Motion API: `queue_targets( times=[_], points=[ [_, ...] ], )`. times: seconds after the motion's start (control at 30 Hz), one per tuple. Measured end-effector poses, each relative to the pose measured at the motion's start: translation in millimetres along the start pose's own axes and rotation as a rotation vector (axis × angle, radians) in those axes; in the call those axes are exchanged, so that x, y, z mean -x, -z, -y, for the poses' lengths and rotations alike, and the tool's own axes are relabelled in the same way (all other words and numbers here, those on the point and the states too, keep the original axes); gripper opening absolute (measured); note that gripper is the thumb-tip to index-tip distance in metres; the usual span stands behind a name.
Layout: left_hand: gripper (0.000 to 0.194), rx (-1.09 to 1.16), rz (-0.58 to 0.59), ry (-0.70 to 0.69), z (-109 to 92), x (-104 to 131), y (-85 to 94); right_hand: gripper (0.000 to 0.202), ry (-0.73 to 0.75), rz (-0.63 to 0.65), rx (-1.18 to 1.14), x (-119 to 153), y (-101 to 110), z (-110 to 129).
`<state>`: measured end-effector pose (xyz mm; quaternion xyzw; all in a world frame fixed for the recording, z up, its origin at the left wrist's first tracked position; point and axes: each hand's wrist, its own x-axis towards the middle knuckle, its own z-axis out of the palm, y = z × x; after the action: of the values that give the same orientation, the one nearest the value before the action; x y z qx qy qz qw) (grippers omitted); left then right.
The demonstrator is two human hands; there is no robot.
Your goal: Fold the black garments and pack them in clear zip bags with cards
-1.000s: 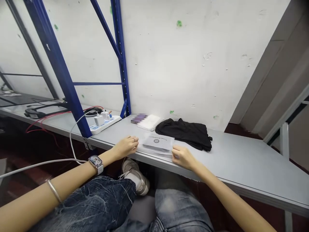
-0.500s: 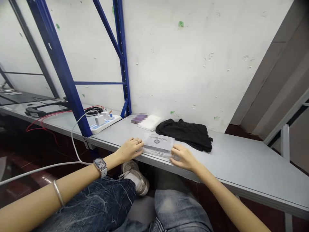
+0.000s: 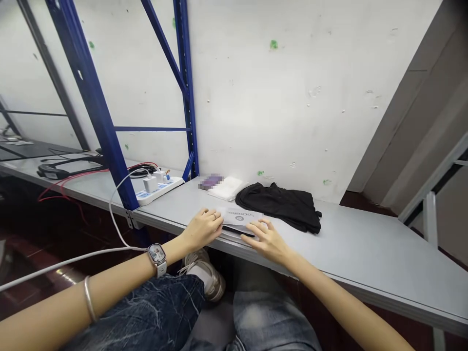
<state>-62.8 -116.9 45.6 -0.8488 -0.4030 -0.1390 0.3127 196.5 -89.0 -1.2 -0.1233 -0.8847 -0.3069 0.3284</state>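
Observation:
A flat, pale packet (image 3: 239,217) with dark printed lettering lies at the table's front edge, a dark strip showing along its near side. My left hand (image 3: 204,227) touches the packet's left end, thumb and fingers closed on it. Over the right end is my right hand (image 3: 265,239), its fingers spread and slightly bent. Behind the packet, to the right, lies a folded black cloth (image 3: 281,204). White folded packets (image 3: 226,187) rest behind it, next to a blurred purple item (image 3: 212,181).
A white power strip (image 3: 159,190) with plugs and cables stands left on the grey table (image 3: 365,243), beside a blue rack post (image 3: 106,131). A white cable (image 3: 73,263) crosses near my left wrist. The white wall (image 3: 285,107) rises behind.
My right hand has moved left and its fingers have spread. The packet lies flatter, and a dark strip now shows at its near side. My left hand has shifted slightly right.

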Motion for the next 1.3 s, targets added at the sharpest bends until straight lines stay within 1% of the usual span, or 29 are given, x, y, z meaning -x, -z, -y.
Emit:
queue_targets(
  times=[0.03,0.1,0.17,0.23,0.27,0.33,0.37,0.4,0.43,0.47,0.53,0.57,0.67,0.73,0.83,0.9,0.97,1.03,1.07,1.13,1.23,1.27,1.3],
  points=[
    [0.016,0.01,-0.006,0.011,-3,-1,1.2,0.026,-0.001,-0.004,0.018,-3,0,2],
    [0.016,0.034,-0.022,0.018,-7,-3,3.5,0.023,-0.081,0.035,0.046,-9,-1,5],
    [0.017,0.052,-0.05,0.011,-12,-5,6.6,0.024,-0.205,0.109,0.042,-16,-1,7],
    [0.019,0.061,-0.082,0.001,-17,-9,10.8,0.029,-0.281,0.198,0.01,-23,-3,7],
    [0.02,0.062,-0.095,-0.004,-19,-11,13.2,0.027,-0.297,0.241,-0.003,-26,-4,7],
    [0.021,0.07,-0.102,-0.019,-21,-14,17.7,0.013,-0.321,0.317,-0.018,-29,-7,6],
    [0.02,0.086,-0.097,-0.031,-22,-14,19.3,0.007,-0.334,0.344,-0.03,-30,-9,5],
    [0.016,0.113,-0.083,-0.049,-21,-14,19.9,0.006,-0.354,0.353,-0.049,-29,-10,3],
    [0.011,0.15,-0.06,-0.076,-20,-12,19.6,0.009,-0.38,0.343,-0.077,-26,-10,1],
    [0.017,0.192,-0.033,-0.105,-18,-10,18.0,0.013,-0.411,0.316,-0.114,-23,-10,-1],
    [0.042,0.262,0.025,-0.146,-13,-5,11.8,0.021,-0.456,0.237,-0.219,-16,-9,-7],
    [0.047,0.276,0.051,-0.15,-10,-2,7.8,0.025,-0.462,0.198,-0.29,-11,-8,-10],
    [0.04,0.254,0.115,-0.15,-2,1,-2.7,0.039,-0.431,0.137,-0.53,-1,-2,-17],
    [0.04,0.215,0.159,-0.202,6,-1,-5.2,0.046,-0.432,0.142,-0.647,3,3,-19],
    [0.043,0.115,0.217,-0.298,23,-5,-3.0,0.041,-0.511,0.163,-0.754,9,16,-23],
    [0.045,0.048,0.241,-0.302,40,-7,-0.8,0.032,-0.588,0.172,-0.833,15,27,-28],
    [0.048,0.027,0.263,-0.252,59,-7,1.1,0.023,-0.65,0.185,-0.924,23,38,-34],
    [0.054,0.046,0.28,-0.148,76,-7,4.2,0.019,-0.684,0.194,-1.009,32,45,-41],
    [0.057,0.058,0.285,-0.075,84,-8,6.7,0.018,-0.695,0.203,-1.04,38,47,-45],
    [0.062,0.061,0.271,0.13,95,-13,13.7,0.018,-0.721,0.228,-1.056,48,48,-50],
    [0.058,0.03,0.222,0.463,102,-29,23.6,0.018,-0.785,0.261,-0.991,61,46,-55],
    [0.055,0.022,0.21,0.54,103,-35,24.8,0.018,-0.804,0.261,-0.968,64,45,-56],
    [0.053,0.014,0.204,0.59,102,-42,24.4,0.018,-0.817,0.259,-0.951,65,44,-56]
  ],
)
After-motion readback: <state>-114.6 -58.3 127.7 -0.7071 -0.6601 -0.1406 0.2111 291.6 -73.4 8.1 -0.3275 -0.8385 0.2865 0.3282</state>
